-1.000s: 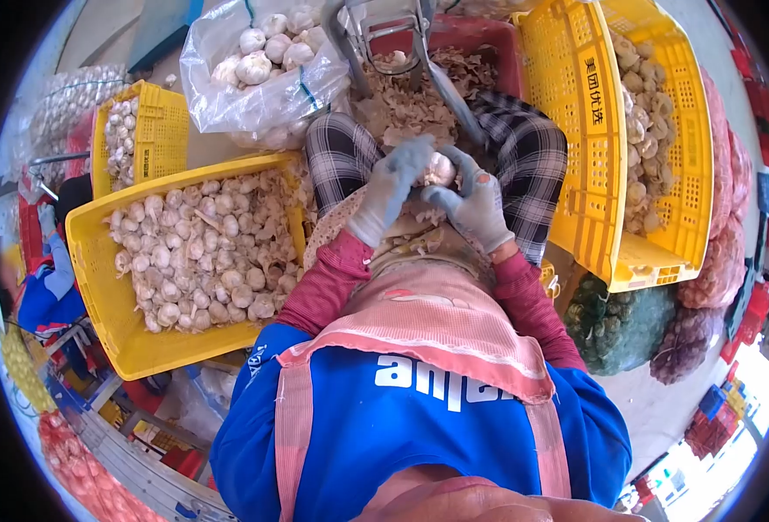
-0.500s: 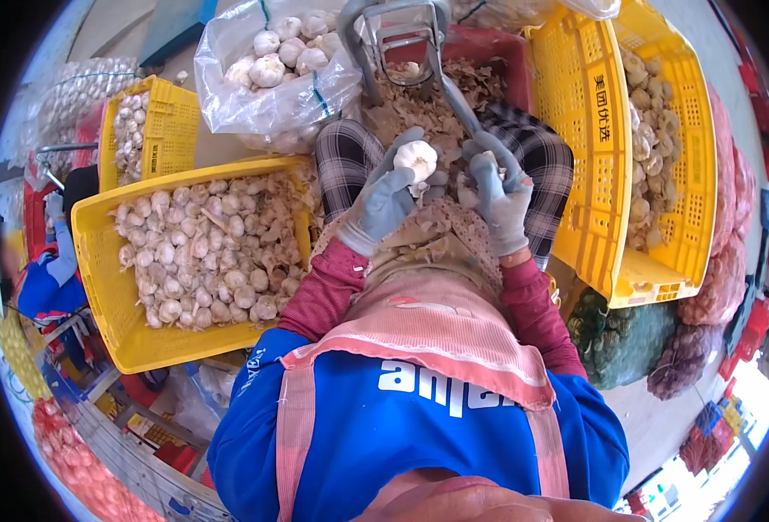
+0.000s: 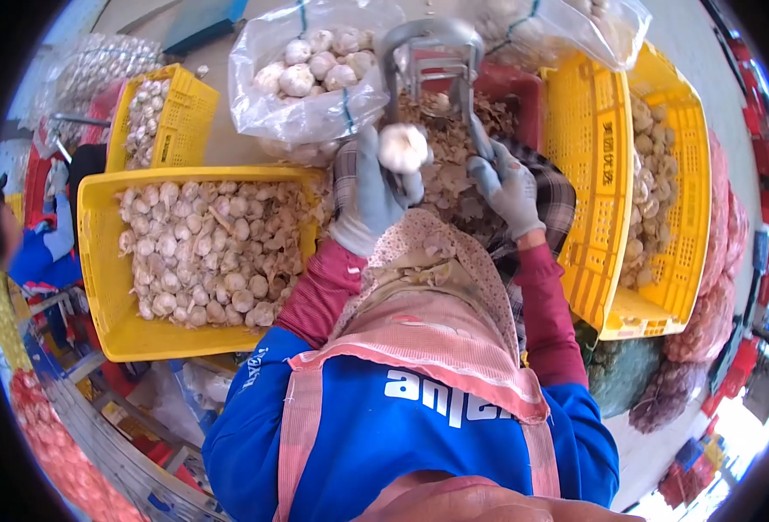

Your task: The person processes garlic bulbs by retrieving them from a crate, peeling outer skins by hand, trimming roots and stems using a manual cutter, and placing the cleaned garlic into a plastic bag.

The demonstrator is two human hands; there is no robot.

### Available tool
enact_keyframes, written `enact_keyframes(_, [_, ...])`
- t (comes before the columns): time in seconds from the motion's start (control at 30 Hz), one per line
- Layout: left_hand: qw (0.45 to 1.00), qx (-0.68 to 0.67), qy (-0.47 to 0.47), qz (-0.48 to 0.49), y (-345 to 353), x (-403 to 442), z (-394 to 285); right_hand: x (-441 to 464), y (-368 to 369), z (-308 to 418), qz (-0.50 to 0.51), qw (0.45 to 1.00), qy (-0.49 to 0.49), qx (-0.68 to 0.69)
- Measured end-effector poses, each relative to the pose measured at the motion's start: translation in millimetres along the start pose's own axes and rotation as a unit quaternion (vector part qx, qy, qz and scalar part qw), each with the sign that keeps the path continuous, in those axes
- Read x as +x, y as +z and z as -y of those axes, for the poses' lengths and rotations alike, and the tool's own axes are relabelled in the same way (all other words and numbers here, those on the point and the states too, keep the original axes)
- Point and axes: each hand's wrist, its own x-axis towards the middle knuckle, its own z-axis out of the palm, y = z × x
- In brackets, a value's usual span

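A white garlic bulb rests in the gloved fingers of my left hand, raised just in front of a grey metal frame tool. My right hand, also gloved in grey, has its fingers closed around the lower end of the tool's lever. Below the tool, a red tub holds dry garlic skins. Close to my left hand stands a clear plastic bag with several clean bulbs inside.
On my left is a yellow crate full of garlic bulbs, with a smaller yellow crate behind it. Tall yellow crates stand on my right, beside filled net sacks. Another person sits at far left.
My left hand has moved forward and left, carrying the garlic bulb toward the tool. My right hand has shifted slightly and closed on the lever. The whole view has shifted a little.
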Motion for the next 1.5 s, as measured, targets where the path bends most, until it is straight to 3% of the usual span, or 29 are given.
enact_keyframes(0.03, [1.000, 0.004, 0.018, -0.024, 8, 3, -22, 0, -1, 5, 0.011, 0.999, 0.024, 0.031])
enact_keyframes(0.07, [0.993, -0.115, 0.011, -0.021, 6, 14, -38, -1, -1, 9, 0.025, 0.997, 0.050, 0.061])
enact_keyframes(0.1, [0.992, -0.119, 0.027, -0.011, 7, 17, -57, -1, 1, 5, 0.016, 0.999, 0.030, 0.020])
enact_keyframes(0.13, [0.979, -0.197, -0.002, 0.050, 2, 19, -71, 0, 4, 3, 0.009, 0.999, 0.037, 0.038])
enact_keyframes(0.2, [0.996, -0.087, 0.036, 0.005, -7, 10, -77, -2, 11, -3, -0.015, 0.998, 0.030, 0.058])
enact_keyframes(0.27, [0.994, 0.056, 0.062, -0.076, -20, -12, -65, -5, 21, -16, -0.028, 0.996, 0.032, 0.082])
enact_keyframes(0.3, [0.983, 0.126, 0.074, -0.115, -36, -26, -58, -5, 31, -30, -0.040, 0.985, 0.019, 0.166])
enact_keyframes(0.33, [0.935, 0.278, 0.138, -0.173, -50, -44, -53, -5, 33, -34, -0.018, 0.975, 0.027, 0.221])
enact_keyframes(0.37, [0.847, 0.441, 0.220, -0.200, -86, -58, -49, -6, 36, -37, 0.004, 0.957, 0.063, 0.281])
enact_keyframes(0.4, [0.894, 0.233, 0.164, -0.345, -103, -69, -59, -6, 35, -36, 0.023, 0.941, 0.061, 0.332])
enact_keyframes(0.43, [0.879, 0.163, 0.192, -0.406, -138, -84, -64, -5, 38, -40, 0.016, 0.943, 0.040, 0.331])
enact_keyframes(0.53, [0.769, 0.271, 0.186, -0.549, -249, -137, -79, -5, 33, -38, 0.035, 0.950, 0.070, 0.302])
enact_keyframes(0.57, [0.766, 0.268, 0.187, -0.554, -276, -149, -76, -5, 36, -43, 0.025, 0.952, 0.052, 0.299])
enact_keyframes(0.63, [0.646, 0.510, 0.114, -0.557, -270, -155, -82, -5, 40, -43, 0.010, 0.945, 0.041, 0.325])
enact_keyframes(0.67, [0.577, 0.633, -0.009, -0.516, -266, -156, -84, -5, 39, -44, 0.010, 0.946, 0.041, 0.322])
enact_keyframes(0.7, [0.579, 0.630, -0.010, -0.517, -270, -149, -80, -5, 38, -44, 0.011, 0.947, 0.041, 0.319])
enact_keyframes(0.77, [0.409, 0.825, -0.035, -0.388, -286, -132, -80, -7, 38, -44, -0.002, 0.965, -0.004, 0.264])
enact_keyframes(0.8, [0.401, 0.834, -0.111, -0.361, -295, -120, -82, -8, 35, -31, 0.002, 0.961, 0.038, 0.272])
enact_keyframes(0.97, [0.148, 0.925, -0.273, -0.218, -306, -63, -75, -9, 37, -36, -0.018, 0.945, 0.120, 0.303])
enact_keyframes(1.0, [0.176, 0.913, -0.318, -0.187, -320, -59, -77, -10, 36, -41, -0.012, 0.945, 0.120, 0.304])
enact_keyframes(1.07, [0.241, 0.915, -0.234, -0.221, -332, -64, -85, -11, 43, -59, -0.014, 0.939, 0.107, 0.326])
enact_keyframes(1.1, [0.211, 0.928, -0.228, -0.204, -313, -73, -93, -10, 42, -57, -0.023, 0.943, 0.093, 0.318])
enact_keyframes(1.23, [0.212, 0.932, -0.213, -0.205, -335, -80, -102, -11, 39, -38, -0.017, 0.938, 0.109, 0.328])
enact_keyframes(1.3, [0.211, 0.909, -0.310, -0.184, -327, -69, -105, -10, 43, -43, -0.026, 0.952, 0.067, 0.299])
enact_keyframes(1.33, [0.210, 0.910, -0.305, -0.184, -326, -71, -108, -10, 42, -41, -0.025, 0.952, 0.057, 0.299])
enact_keyframes(1.4, [0.314, 0.905, -0.215, -0.188, -321, -87, -114, -11, 35, -39, 0.002, 0.949, 0.102, 0.298])
enact_keyframes(1.43, [0.293, 0.891, -0.255, -0.235, -249, -87, -125, -11, 36, -37, 0.004, 0.942, 0.103, 0.318])
enact_keyframes(1.47, [0.290, 0.893, -0.252, -0.235, -245, -98, -123, -10, 34, -28, 0.003, 0.934, 0.108, 0.342])
enact_keyframes(1.5, [0.558, 0.731, -0.209, -0.333, -245, -110, -124, -10, 34, -24, 0.000, 0.933, 0.107, 0.345])
